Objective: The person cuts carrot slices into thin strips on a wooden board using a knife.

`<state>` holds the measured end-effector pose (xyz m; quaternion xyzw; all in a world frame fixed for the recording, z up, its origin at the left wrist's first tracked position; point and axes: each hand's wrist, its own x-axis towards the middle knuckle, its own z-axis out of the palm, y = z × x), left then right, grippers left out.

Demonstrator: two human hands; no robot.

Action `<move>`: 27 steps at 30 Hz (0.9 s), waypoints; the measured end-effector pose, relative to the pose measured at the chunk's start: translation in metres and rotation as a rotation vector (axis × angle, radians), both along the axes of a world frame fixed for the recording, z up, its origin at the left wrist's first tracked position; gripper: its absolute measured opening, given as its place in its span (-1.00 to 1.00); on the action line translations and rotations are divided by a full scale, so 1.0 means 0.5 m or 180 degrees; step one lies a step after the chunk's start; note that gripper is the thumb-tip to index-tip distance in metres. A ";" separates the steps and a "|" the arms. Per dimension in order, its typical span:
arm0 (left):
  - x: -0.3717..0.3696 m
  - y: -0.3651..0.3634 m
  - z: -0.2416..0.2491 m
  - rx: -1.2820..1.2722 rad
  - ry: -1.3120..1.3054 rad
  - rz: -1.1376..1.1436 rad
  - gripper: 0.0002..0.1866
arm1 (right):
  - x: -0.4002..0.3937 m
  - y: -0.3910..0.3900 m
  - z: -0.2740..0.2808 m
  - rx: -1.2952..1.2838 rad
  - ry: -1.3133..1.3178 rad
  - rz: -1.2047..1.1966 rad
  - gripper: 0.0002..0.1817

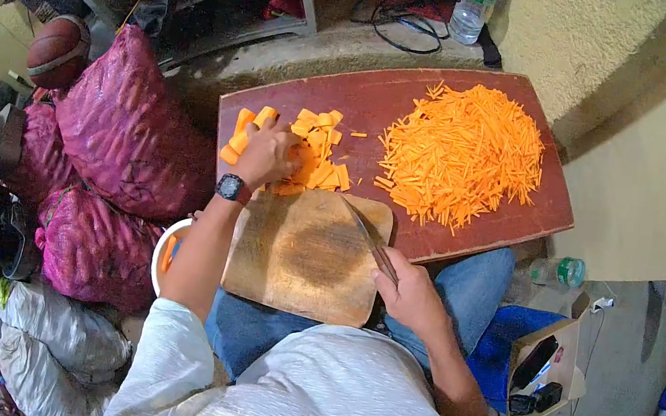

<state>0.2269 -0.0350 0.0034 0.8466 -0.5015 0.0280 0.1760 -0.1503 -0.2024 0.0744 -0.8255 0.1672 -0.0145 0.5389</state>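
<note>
My right hand (417,297) is wrapped round the handle of a knife (365,235), whose blade slants over the right part of a worn wooden cutting board (278,274). The board lies at the table's near edge, over my lap. My left hand (270,153), with a watch on the wrist, reaches past the board onto a group of thick orange carrot slices (327,138). Its fingers look apart and touch the slices; whether any are gripped is partly hidden. To the right lies a big heap of thin carrot sticks (465,155).
The red-brown table (524,227) carries the carrots. Pink mesh sacks (132,121) and a basketball (58,52) stand at left, with a white bucket (163,254) by my left arm. A water bottle (473,7) stands behind; an open box (544,367) is at right.
</note>
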 end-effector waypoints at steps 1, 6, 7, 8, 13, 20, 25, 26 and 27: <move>0.003 0.003 -0.022 -0.0176 -0.0273 -0.0104 -0.58 | 0.002 0.000 0.006 0.0000 0.0001 0.0009 -0.60; 0.061 -0.008 -0.076 0.0222 -0.0087 -0.0317 -0.66 | 0.002 0.003 0.009 -0.0106 0.0143 0.0049 -0.57; 0.111 -0.001 -0.174 -0.0414 0.0946 -0.0406 -0.70 | 0.000 0.004 0.005 -0.0107 0.0137 0.0036 -0.57; 0.137 0.001 -0.225 -0.1046 0.1983 -0.0490 -0.73 | -0.001 0.005 0.000 -0.0108 0.0084 0.0011 -0.55; -0.011 -0.012 0.015 0.0053 0.0318 -0.0388 -0.77 | -0.005 0.005 -0.018 -0.0204 -0.0050 0.0004 -0.49; -0.045 -0.017 0.110 -0.0557 0.0664 -0.0084 -0.74 | -0.003 0.007 0.001 -0.0048 0.0061 -0.0007 -0.59; -0.085 -0.006 0.115 -0.0910 0.0847 0.0228 -0.70 | -0.004 0.008 -0.006 -0.0076 -0.0004 -0.0029 -0.59; -0.098 -0.002 0.108 -0.1053 0.0887 0.0354 -0.70 | -0.005 0.009 -0.006 -0.0084 -0.0030 -0.0028 -0.59; -0.114 0.002 0.104 -0.1051 0.0897 0.0351 -0.70 | -0.006 0.009 -0.006 -0.0092 -0.0051 -0.0026 -0.59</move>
